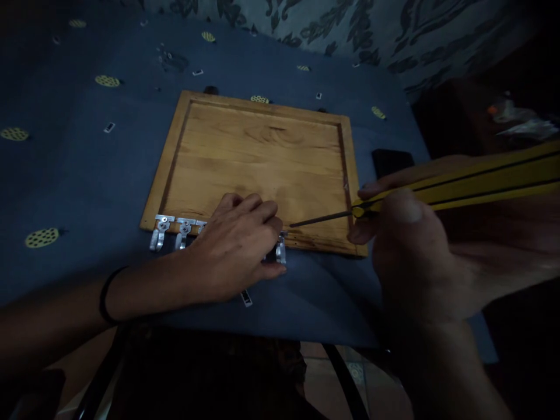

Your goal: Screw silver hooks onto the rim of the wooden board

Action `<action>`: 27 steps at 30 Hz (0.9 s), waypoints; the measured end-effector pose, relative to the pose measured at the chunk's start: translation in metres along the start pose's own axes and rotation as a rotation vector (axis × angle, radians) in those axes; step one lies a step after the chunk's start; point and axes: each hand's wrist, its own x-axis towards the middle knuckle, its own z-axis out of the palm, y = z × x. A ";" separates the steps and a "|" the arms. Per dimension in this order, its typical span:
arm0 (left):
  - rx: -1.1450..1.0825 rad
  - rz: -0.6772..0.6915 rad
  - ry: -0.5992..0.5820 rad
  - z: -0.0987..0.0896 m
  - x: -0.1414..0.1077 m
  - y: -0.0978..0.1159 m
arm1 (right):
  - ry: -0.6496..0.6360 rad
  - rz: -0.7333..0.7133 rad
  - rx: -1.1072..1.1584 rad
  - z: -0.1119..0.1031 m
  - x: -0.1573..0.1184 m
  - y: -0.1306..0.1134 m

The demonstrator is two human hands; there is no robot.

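Observation:
A wooden board point(262, 157) with a raised frame lies on the table. Along its near edge sits a row of silver metal hooks point(184, 232), screwed on at the left. My left hand point(242, 239) bends over that edge, fingers curled on top and thumb below, closed about a metal hook at the right end of the row; the hooks under the palm are hidden. In my right hand point(420, 256) is a screwdriver point(476, 178) with a yellow and black handle. Its thin shaft points left, the tip close to the left hand's fingers, near the hook.
A blue patterned cloth point(79, 175) covers the table. Small metal pieces point(170, 58) lie at the back left. A dark flat object point(392, 161) rests right of the board. Clear plastic point(525, 119) shows at the far right, and a patterned wall covering point(341, 26) stands behind.

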 end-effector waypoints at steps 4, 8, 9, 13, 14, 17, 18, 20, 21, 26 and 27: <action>0.011 0.009 0.002 0.000 0.000 0.001 | 0.013 -0.008 -0.014 0.013 0.000 -0.002; 0.022 0.009 0.005 0.000 0.000 0.001 | 0.192 -0.044 -0.101 0.021 -0.002 -0.005; 0.025 0.011 0.007 -0.001 0.000 0.001 | 0.241 -0.054 -0.132 0.021 -0.003 -0.005; 0.026 0.012 0.002 -0.001 0.000 0.001 | 0.252 -0.115 -0.175 0.021 -0.002 -0.005; 0.025 0.012 0.001 -0.001 0.000 0.001 | 0.242 -0.142 -0.166 0.021 -0.001 -0.004; 0.024 0.020 0.013 -0.001 0.000 0.001 | 0.226 -0.175 -0.142 0.022 0.001 -0.001; 0.024 0.025 0.019 0.000 0.000 0.001 | 0.217 -0.166 -0.136 0.022 0.001 -0.001; 0.025 0.030 0.028 0.000 0.000 0.001 | 0.206 -0.161 -0.121 0.022 0.000 0.000; 0.024 0.029 0.030 0.000 0.000 0.001 | 0.204 -0.169 -0.113 0.021 -0.001 0.000; 0.022 0.019 0.017 0.000 0.001 0.001 | 0.270 -0.110 -0.120 0.022 -0.004 -0.002; 0.023 0.019 0.016 0.000 0.001 0.001 | 0.268 -0.106 -0.125 0.022 -0.004 -0.003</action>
